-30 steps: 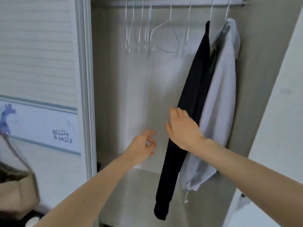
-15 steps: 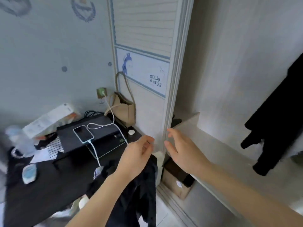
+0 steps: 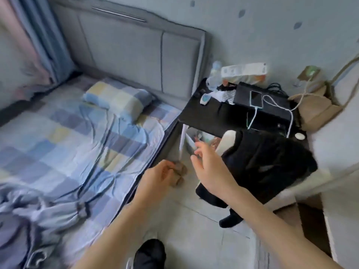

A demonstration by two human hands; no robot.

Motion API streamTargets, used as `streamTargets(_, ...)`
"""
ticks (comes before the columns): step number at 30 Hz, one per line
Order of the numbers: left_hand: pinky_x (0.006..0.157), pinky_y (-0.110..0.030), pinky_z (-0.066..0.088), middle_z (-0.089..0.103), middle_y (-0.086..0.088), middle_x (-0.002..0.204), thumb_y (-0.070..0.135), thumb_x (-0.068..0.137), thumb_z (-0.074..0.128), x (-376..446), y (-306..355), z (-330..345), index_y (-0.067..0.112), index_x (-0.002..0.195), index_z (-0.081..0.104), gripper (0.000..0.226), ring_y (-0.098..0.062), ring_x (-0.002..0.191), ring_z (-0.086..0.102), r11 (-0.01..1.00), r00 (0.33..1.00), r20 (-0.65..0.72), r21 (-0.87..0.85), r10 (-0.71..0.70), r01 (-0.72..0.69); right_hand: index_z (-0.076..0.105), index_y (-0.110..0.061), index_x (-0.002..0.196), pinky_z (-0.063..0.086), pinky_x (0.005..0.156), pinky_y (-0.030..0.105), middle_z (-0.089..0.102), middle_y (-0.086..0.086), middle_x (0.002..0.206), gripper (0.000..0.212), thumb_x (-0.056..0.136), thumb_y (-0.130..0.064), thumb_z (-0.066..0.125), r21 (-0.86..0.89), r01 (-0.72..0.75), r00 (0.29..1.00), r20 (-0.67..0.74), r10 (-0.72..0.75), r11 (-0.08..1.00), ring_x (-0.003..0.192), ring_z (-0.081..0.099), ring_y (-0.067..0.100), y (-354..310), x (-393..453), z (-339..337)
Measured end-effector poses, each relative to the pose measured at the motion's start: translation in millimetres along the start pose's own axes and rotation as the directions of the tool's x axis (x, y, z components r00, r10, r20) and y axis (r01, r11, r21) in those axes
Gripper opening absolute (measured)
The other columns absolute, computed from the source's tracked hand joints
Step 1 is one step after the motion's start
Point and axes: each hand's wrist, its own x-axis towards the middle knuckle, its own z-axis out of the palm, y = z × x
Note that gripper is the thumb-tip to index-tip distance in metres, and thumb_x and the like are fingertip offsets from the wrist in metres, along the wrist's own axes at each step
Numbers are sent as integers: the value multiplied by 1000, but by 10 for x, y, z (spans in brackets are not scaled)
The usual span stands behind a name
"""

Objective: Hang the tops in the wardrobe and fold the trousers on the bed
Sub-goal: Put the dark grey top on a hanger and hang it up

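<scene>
Black garment just right of right hand (fingers spread).

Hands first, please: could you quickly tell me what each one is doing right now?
Left hand: fingers loosely curled, holding nothing, over the floor beside the bed.
Right hand: open, fingers spread, holding nothing, in front of the black garment.

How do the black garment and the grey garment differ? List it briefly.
The black garment is draped over a chair by the black desk; the grey garment lies crumpled on the bed. The black garment hangs toward the floor; the grey garment rests fully on the sheet. The right hand is beside the black garment, far from the grey one. Neither is folded.
</scene>
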Motion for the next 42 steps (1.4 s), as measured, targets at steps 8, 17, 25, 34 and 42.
streamTargets(8,70,-37,54,68,5,73,21,94,52,-1267,-1441,-982,29,96,61,13,-16,67,66,876,808,-345,-119,-477,467,37,-11,139,40,94,35,51,9,130,44,99,-29,43,85,278,841,460,-285,957,118,49,26,-1397,7,1858)
streamTargets(17,68,-27,41,70,7,78,15,89,57,-2542,-3135,-2263,26,89,63,13,-15,80,64,630,432,-499,-347,-751,695,47,-11,126,42,84,37,59,12,120,36,97,-31,45,108,318,601,745,-288,942,110,54,29,-2575,-283,3879)
streamTargets(25,88,-35,42,62,-15,122,19,94,53,-2969,-5037,-3399,6,122,55,31,-33,114,55,368,281,-327,-247,-902,896,49,-7,117,36,75,30,62,14,110,30,97,-30,48,-52,230,523,849,-79,972,105,56,30,-3069,-199,5741)
streamTargets(34,110,-56,22,28,-8,153,25,92,58,-2689,-6536,-3967,17,147,26,64,-34,139,26,187,181,-420,28,-889,982,51,-5,112,36,77,31,60,15,115,34,97,-35,47,-199,164,429,896,111,966,109,55,32,-2791,-476,7351)
streamTargets(42,104,-44,36,64,-14,122,18,92,60,-2783,-7377,-4108,12,139,44,51,-35,120,54,342,265,-403,-132,-876,930,51,-6,119,40,88,32,60,13,120,41,98,-41,44,-264,149,376,906,192,953,113,53,31,-2714,-542,8110)
